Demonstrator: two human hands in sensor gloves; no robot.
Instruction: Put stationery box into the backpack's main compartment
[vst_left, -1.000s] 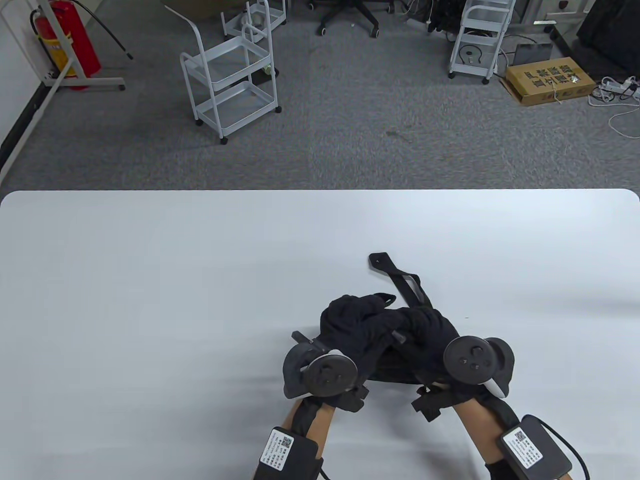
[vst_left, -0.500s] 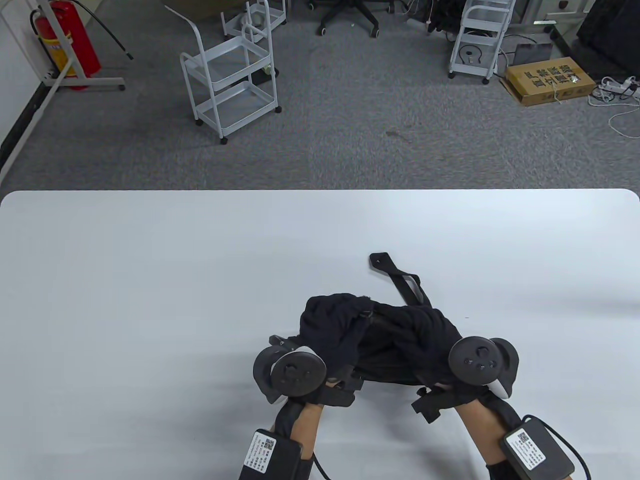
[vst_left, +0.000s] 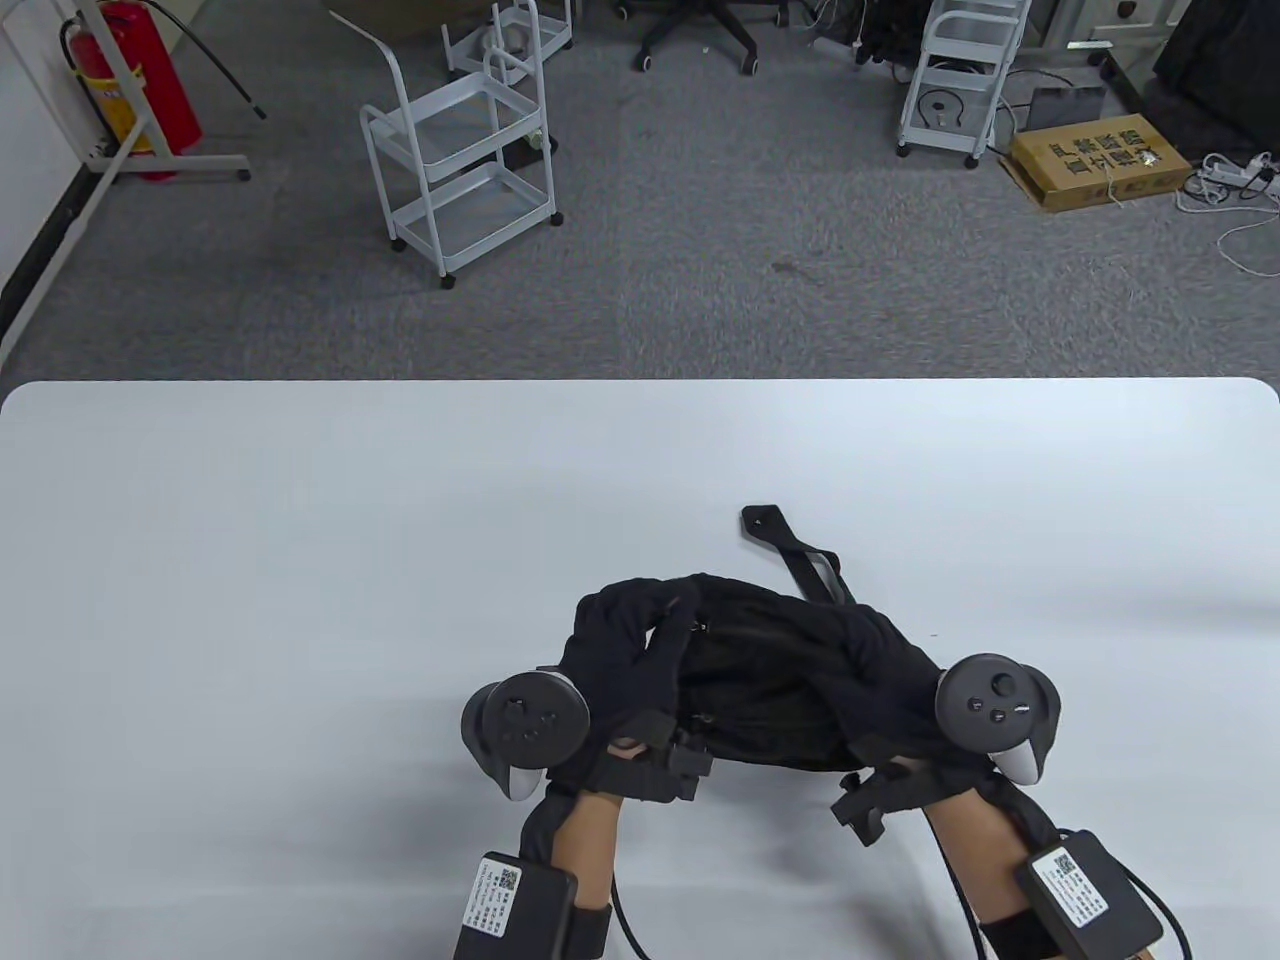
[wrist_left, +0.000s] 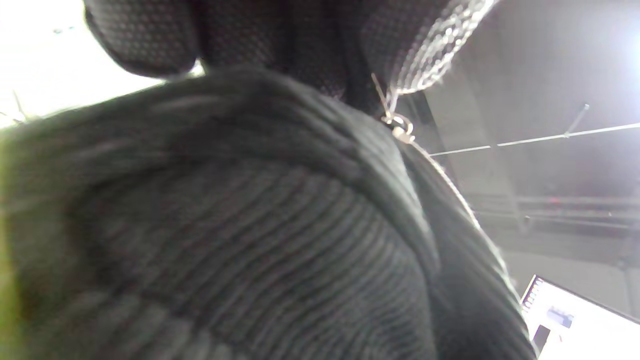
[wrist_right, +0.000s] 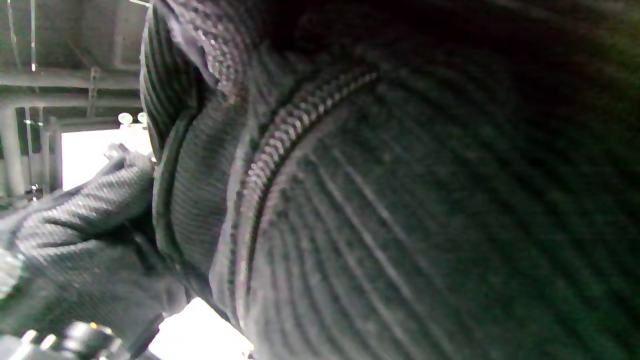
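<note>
A black backpack (vst_left: 760, 690) lies on the white table (vst_left: 300, 550) near its front edge, between my two hands. My left hand (vst_left: 625, 640) grips the fabric at its left end. My right hand (vst_left: 880, 660) grips its right end. The bag is stretched out between them. In the left wrist view ribbed black fabric (wrist_left: 240, 235) fills the frame, with a small zipper pull (wrist_left: 397, 125) by my fingers. The right wrist view shows the bag's zipper line (wrist_right: 280, 135) close up. No stationery box shows in any view.
A black strap (vst_left: 800, 555) of the bag runs out behind it toward the middle of the table. Beyond the table's far edge are grey carpet, white carts (vst_left: 460, 170) and a cardboard box (vst_left: 1100, 160).
My left hand has moved left and drawn the bag's left end with it, so the bag has spread wider. My right hand has shifted slightly right.
</note>
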